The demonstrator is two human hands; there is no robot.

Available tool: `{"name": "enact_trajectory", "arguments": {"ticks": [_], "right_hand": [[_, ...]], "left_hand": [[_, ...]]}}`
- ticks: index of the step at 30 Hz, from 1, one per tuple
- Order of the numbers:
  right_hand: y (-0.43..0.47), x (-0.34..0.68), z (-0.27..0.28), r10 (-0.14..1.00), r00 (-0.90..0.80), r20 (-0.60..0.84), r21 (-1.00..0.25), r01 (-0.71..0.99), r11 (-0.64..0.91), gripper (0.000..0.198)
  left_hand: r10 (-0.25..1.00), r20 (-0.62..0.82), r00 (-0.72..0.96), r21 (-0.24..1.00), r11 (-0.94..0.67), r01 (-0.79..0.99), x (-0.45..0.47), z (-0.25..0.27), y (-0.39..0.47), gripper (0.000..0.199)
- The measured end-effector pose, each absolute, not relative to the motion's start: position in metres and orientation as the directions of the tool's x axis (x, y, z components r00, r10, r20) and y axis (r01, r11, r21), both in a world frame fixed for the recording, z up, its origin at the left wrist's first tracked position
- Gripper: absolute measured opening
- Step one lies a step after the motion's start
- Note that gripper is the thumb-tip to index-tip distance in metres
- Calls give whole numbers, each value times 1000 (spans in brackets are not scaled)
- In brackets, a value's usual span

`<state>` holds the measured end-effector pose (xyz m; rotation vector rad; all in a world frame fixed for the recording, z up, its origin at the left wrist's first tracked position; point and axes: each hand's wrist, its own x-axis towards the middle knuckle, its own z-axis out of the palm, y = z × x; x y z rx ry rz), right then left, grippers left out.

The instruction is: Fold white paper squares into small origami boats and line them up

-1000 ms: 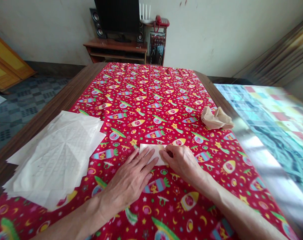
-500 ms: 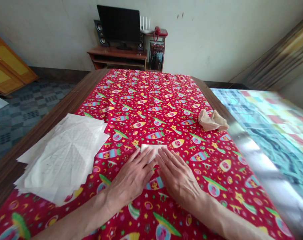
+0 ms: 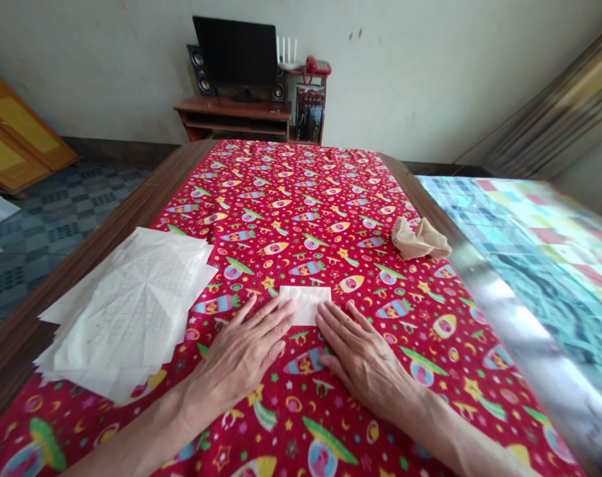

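Observation:
A small folded white sheet of paper [image 3: 305, 306] lies flat on the red patterned cloth [image 3: 291, 225] in front of me. My left hand [image 3: 248, 341] rests palm down with its fingers stretched out, the fingertips on the paper's left end. On the right end lie the fingertips of my right hand [image 3: 357, 344], also flat and palm down. The middle of the paper shows between the two hands. To the left of my left hand is a loose stack of thin white sheets [image 3: 132, 311], the top one creased in lines that meet at one point.
A crumpled beige cloth-like piece [image 3: 420, 238] sits near the table's right edge. Beyond the table stand a desk [image 3: 231, 109] with a monitor [image 3: 236, 52] and a red telephone [image 3: 318, 65]. A bed with a checked cover [image 3: 539, 212] is at the right.
My hands have moved apart, the left one to the left and the right one slightly to the right. More of the folded paper shows between them.

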<state>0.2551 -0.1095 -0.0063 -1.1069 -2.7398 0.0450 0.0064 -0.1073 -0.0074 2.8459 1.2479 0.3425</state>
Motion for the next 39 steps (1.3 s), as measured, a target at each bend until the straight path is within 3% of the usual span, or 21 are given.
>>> {"name": "enact_trajectory", "arguments": {"ticks": [13,23,30,35,39], "right_hand": [[-109,239,-6,629,-728,273,-101,628,771,44],[-115,256,-6,683,-671,288,-91,691,717,36],[-115,261,-6,661,-674,329,-55,685,726,35],[-115,258,-12,651,-658,379,-38,691,722,34],[-115,259,-12,653,-650,389,-65,687,724,34]], "left_hand": [[709,246,661,133,-700,702,28,-4,-112,40],[740,276,613,84,-654,752,4,-7,-117,40],[727,297,620,48,-660,750,-5,-11,-117,39],[765,416,492,216,-609,763,-6,-18,-98,28],[837,392,380,332,-515,790,4,-16,-79,22]]}}
